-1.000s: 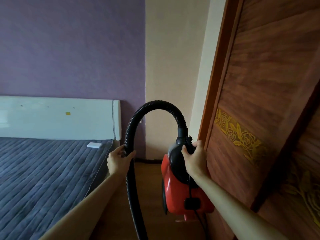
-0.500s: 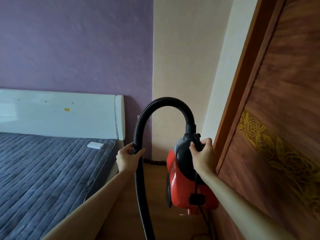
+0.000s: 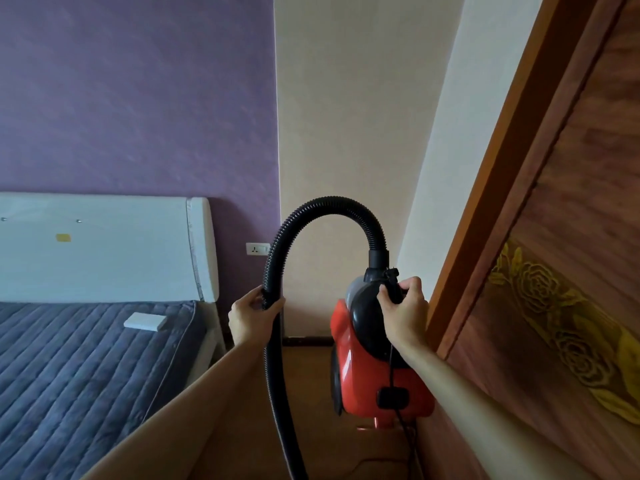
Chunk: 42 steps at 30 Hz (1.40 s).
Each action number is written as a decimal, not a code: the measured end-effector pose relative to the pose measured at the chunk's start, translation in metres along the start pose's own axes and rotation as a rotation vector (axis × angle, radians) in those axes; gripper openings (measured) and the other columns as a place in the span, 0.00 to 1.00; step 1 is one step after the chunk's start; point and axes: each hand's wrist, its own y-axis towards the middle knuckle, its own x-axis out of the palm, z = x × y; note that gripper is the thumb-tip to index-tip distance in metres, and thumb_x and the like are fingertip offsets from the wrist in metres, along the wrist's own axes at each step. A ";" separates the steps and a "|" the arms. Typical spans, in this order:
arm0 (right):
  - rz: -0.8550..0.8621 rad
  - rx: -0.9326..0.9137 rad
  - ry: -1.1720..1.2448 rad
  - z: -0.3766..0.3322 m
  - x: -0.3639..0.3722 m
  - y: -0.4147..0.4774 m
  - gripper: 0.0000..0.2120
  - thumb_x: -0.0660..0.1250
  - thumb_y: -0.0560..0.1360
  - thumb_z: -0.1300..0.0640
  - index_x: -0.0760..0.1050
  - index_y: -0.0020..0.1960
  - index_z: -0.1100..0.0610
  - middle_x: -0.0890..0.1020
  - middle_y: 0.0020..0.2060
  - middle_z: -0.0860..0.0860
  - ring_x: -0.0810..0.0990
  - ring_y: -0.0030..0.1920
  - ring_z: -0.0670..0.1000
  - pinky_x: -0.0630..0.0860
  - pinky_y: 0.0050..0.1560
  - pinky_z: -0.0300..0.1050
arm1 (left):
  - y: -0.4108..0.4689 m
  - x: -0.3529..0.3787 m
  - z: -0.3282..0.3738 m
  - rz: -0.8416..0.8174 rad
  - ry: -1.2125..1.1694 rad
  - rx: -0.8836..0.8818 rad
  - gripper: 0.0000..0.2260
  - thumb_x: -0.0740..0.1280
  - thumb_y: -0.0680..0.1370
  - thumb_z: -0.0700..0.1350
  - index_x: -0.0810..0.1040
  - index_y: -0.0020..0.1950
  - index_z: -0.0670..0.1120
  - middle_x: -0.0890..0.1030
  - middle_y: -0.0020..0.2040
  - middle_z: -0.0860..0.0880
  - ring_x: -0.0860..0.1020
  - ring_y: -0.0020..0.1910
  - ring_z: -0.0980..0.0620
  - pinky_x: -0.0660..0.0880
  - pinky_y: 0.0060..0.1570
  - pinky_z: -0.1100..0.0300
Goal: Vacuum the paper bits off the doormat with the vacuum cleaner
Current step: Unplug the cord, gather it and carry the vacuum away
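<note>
Vacuum cleaner (image 3: pixel 356 375) close beside door (image 3: pixel 571 237)

Left of the left hand (image 3: pixel 251 318) lies a bed under a blue-grey quilted cover (image 3: pixel 69 375), and a small flat white box (image 3: pixel 145 321) rests on the cover near that hand. Behind it stands a white headboard (image 3: pixel 104 258) bearing a small yellow sticker (image 3: pixel 63 238). A white wall socket (image 3: pixel 257 249) sits on the purple wall (image 3: pixel 138 98) just above the left hand. Beyond both hands, a cream wall (image 3: pixel 346 116) meets a dark skirting board (image 3: pixel 304 341) and a wooden floor (image 3: pixel 308 382). Right of the right hand (image 3: pixel 403 313) stands a wooden door (image 3: pixel 571 185) carved with golden roses (image 3: pixel 540 289).
</note>
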 end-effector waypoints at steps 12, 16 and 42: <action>-0.076 0.070 -0.003 0.110 0.085 0.126 0.10 0.69 0.77 0.56 0.67 0.48 0.57 0.77 0.36 0.47 0.77 0.35 0.48 0.75 0.34 0.41 | 0.131 0.129 -0.036 -0.053 0.095 -0.010 0.17 0.79 0.70 0.48 0.84 0.58 0.52 0.81 0.40 0.61 0.81 0.41 0.59 0.81 0.47 0.53; -0.107 0.082 -0.031 0.162 0.116 0.168 0.09 0.69 0.76 0.57 0.69 0.47 0.58 0.77 0.35 0.46 0.77 0.35 0.45 0.73 0.35 0.36 | 0.171 0.184 -0.062 -0.088 0.150 -0.052 0.14 0.78 0.71 0.47 0.84 0.56 0.52 0.81 0.39 0.61 0.81 0.39 0.60 0.81 0.45 0.54; -0.275 0.538 -0.205 0.477 0.262 0.149 0.10 0.69 0.76 0.57 0.68 0.45 0.53 0.76 0.36 0.46 0.76 0.37 0.47 0.70 0.39 0.37 | 0.233 0.352 -0.347 -0.413 0.476 -0.433 0.16 0.78 0.71 0.47 0.82 0.59 0.51 0.80 0.38 0.57 0.81 0.37 0.56 0.76 0.38 0.60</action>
